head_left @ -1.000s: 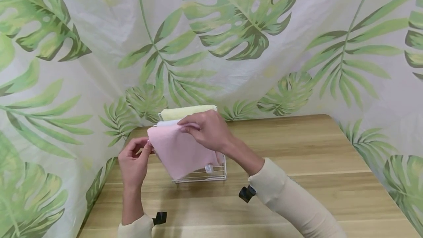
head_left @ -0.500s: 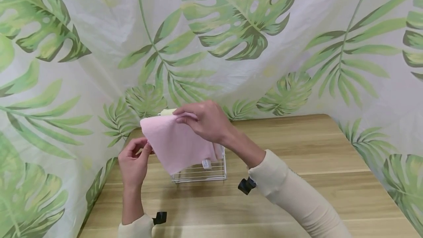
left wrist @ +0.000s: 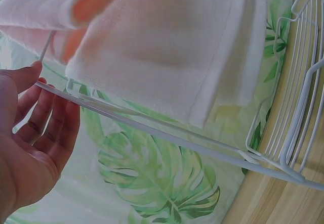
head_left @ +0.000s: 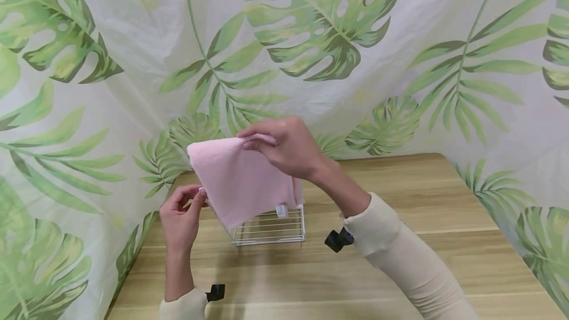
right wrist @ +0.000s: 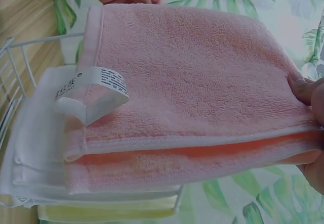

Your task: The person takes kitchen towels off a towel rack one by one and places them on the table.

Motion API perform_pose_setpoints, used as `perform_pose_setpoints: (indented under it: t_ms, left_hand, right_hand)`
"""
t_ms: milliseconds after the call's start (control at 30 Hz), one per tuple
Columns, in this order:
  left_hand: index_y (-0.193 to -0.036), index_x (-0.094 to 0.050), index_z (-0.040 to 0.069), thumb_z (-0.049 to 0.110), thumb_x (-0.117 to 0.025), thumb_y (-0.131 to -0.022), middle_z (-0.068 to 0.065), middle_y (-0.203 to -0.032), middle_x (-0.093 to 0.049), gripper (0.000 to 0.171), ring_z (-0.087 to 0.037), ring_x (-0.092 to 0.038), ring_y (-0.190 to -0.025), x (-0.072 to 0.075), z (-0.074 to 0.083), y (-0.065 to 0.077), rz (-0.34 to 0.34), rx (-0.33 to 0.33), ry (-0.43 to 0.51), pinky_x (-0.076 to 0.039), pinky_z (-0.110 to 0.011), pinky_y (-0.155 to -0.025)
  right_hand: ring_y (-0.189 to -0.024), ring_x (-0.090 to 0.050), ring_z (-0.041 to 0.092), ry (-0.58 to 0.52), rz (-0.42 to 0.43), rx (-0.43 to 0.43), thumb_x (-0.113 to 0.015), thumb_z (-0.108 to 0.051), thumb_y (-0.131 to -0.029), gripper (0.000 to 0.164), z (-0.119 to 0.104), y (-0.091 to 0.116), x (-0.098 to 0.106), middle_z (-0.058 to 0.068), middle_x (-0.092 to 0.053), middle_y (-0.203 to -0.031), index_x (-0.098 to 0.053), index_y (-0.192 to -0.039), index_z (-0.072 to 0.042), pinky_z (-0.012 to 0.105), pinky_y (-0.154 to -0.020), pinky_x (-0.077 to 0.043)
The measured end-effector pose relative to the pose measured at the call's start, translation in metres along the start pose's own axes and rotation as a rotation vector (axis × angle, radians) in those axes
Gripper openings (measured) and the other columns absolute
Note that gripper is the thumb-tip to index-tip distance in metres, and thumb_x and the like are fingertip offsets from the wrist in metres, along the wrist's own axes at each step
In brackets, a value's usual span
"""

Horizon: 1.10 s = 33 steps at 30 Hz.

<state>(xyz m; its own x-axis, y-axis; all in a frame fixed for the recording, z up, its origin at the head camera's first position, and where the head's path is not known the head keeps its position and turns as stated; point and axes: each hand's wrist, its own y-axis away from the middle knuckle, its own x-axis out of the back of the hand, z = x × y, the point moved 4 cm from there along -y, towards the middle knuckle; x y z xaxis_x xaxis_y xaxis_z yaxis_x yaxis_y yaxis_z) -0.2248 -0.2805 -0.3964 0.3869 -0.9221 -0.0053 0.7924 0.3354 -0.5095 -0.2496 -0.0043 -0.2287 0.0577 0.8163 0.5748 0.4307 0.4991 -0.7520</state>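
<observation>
My right hand (head_left: 293, 147) pinches the top fold of a pink towel (head_left: 242, 177) between thumb and fingers. The towel hangs folded over, its two layers apart at the lower edge in the right wrist view, with a white label (right wrist: 98, 90) on one side. Below it stands a white wire rack (head_left: 271, 239). At the rack's left side, my left hand (head_left: 182, 219) pinches the corner of its frame bar (left wrist: 167, 142). Whether the towel still touches the rack's upper bar is hard to tell.
Behind the pink towel, a white towel (right wrist: 43, 128) and a yellow towel (right wrist: 109, 212) hang on the rack. A wooden table (head_left: 391, 211) lies under it, and a leaf-printed curtain (head_left: 311, 98) rises close behind the back edge.
My right hand has lifted the pink towel upward, exposing more of the rack's lower wires. The yellow and white towels are now hidden in the head view. My left hand stays put.
</observation>
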Motion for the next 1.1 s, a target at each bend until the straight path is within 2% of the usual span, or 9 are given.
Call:
perform_pose_setpoints:
  t_ms: [133, 400, 633, 967, 1100]
  left_hand:
    - [-0.102, -0.071, -0.015, -0.003, -0.077, -0.095, 0.003, -0.083, -0.072, 0.015, -0.01, -0.07, -0.07, 0.0, 0.0, 0.0, 0.004, -0.014, -0.001, -0.063, -0.017, -0.064]
    - [-0.103, -0.071, -0.015, -0.003, -0.077, -0.096, 0.004, -0.083, -0.072, 0.015, -0.006, -0.068, -0.066, 0.0, 0.0, -0.001, 0.006, -0.03, -0.005, -0.062, -0.016, -0.063]
    - [-0.103, -0.071, -0.015, -0.003, -0.077, -0.096, 0.005, -0.082, -0.071, 0.015, -0.006, -0.069, -0.067, 0.0, -0.002, -0.001, 0.006, -0.019, -0.023, -0.062, -0.015, -0.063]
    - [-0.103, -0.07, -0.016, -0.003, -0.076, -0.096, 0.004, -0.081, -0.07, 0.015, -0.006, -0.069, -0.068, -0.001, -0.001, 0.0, 0.009, -0.023, -0.011, -0.062, -0.015, -0.063]
    - [-0.103, -0.07, -0.016, -0.003, -0.076, -0.097, 0.004, -0.082, -0.07, 0.016, -0.007, -0.068, -0.069, -0.002, -0.001, 0.0, 0.009, -0.017, -0.018, -0.062, -0.016, -0.063]
  right_hand:
    - [-0.102, -0.082, 0.016, -0.013, 0.014, 0.014, -0.082, -0.013, -0.096, 0.013, -0.002, 0.001, 0.011, 0.005, -0.084, -0.106, -0.084, -0.107, -0.007, 0.023, -0.084, -0.062]
    - [-0.1, -0.081, 0.017, -0.043, 0.041, -0.019, -0.083, -0.008, -0.094, 0.012, 0.003, 0.015, 0.031, 0.005, -0.084, -0.104, -0.084, -0.105, -0.007, 0.029, -0.088, -0.064]
    - [-0.091, -0.08, 0.014, -0.074, 0.073, -0.071, -0.084, -0.004, -0.092, 0.012, 0.009, 0.034, 0.047, 0.005, -0.084, -0.101, -0.084, -0.103, -0.007, 0.026, -0.075, -0.063]
    - [-0.094, -0.082, 0.018, -0.081, 0.113, -0.152, -0.082, 0.003, -0.091, 0.016, 0.014, 0.054, 0.068, 0.007, -0.084, -0.1, -0.084, -0.105, -0.006, 0.016, -0.083, -0.062]
    - [-0.093, -0.082, 0.02, -0.09, 0.125, -0.177, -0.082, 0.006, -0.09, 0.018, 0.017, 0.059, 0.076, 0.009, -0.084, -0.1, -0.084, -0.105, -0.003, 0.016, -0.085, -0.063]
